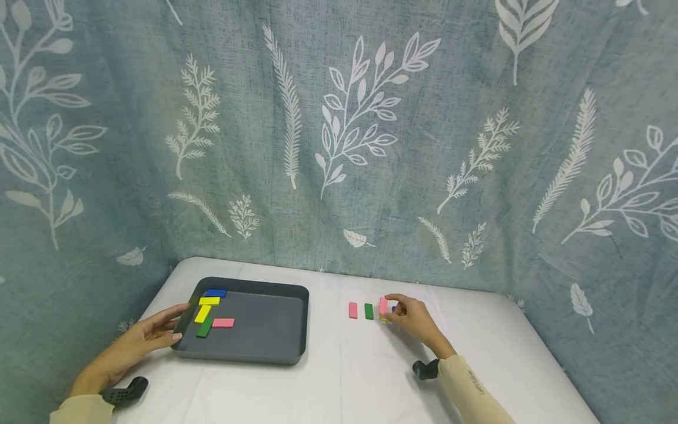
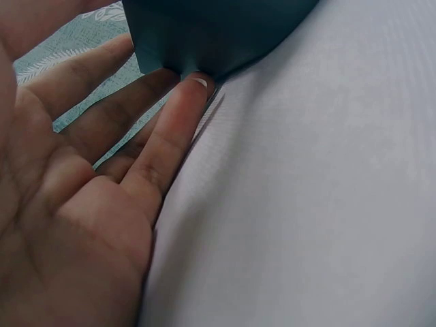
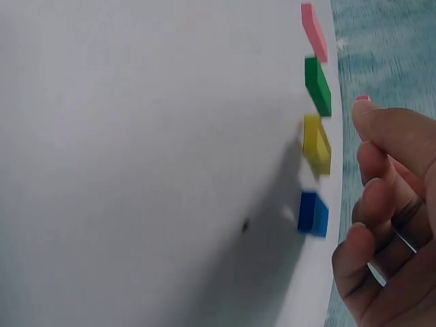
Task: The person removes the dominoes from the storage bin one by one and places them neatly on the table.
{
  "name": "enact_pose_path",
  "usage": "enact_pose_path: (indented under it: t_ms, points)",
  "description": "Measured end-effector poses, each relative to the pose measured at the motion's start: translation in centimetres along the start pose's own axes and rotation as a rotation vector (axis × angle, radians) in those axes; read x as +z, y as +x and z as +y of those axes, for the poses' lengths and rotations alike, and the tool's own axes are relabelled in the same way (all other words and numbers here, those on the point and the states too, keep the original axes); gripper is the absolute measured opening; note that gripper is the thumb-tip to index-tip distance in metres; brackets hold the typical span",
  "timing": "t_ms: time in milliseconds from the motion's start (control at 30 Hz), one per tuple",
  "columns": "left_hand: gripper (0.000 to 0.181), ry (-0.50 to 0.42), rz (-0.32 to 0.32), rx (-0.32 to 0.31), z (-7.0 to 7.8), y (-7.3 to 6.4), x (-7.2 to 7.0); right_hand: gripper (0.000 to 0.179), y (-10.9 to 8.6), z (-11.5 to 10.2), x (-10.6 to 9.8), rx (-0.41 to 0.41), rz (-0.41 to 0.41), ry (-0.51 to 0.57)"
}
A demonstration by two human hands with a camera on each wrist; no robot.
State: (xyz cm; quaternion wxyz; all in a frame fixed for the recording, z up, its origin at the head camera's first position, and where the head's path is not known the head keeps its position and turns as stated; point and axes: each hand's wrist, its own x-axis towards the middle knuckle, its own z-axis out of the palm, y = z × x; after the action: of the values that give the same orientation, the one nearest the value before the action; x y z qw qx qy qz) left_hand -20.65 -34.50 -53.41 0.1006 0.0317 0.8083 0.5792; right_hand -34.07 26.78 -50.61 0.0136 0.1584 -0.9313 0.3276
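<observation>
My right hand [image 1: 417,321] pinches a pink block [image 1: 384,305] between thumb and fingertips, raised over the row of blocks at the right. Only a sliver of it shows past the fingertip in the right wrist view. Beneath are a yellow block [image 3: 317,144] and a blue block [image 3: 313,214], partly covered by the hand in the head view. A green block [image 1: 369,311] and another pink block [image 1: 353,310] lie to their left. My left hand [image 1: 135,347] touches the left wall of a dark grey tray [image 1: 254,355], its fingers extended.
Inside the tray, toward its left side, lie a blue block [image 1: 216,292], two yellow blocks, a green block [image 1: 204,327] and a pink block [image 1: 223,323]. White cloth [image 1: 339,377] covers the table. A leaf-patterned curtain [image 1: 339,224] hangs along the back and sides.
</observation>
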Motion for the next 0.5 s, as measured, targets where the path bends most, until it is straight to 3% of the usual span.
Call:
enact_pose_path:
  t_ms: [500]
  points:
    - [0.081,0.01,0.004,-0.019,0.1,0.0,0.1,0.049,-1.3,3.6,-1.9,0.093,0.045,-0.053]
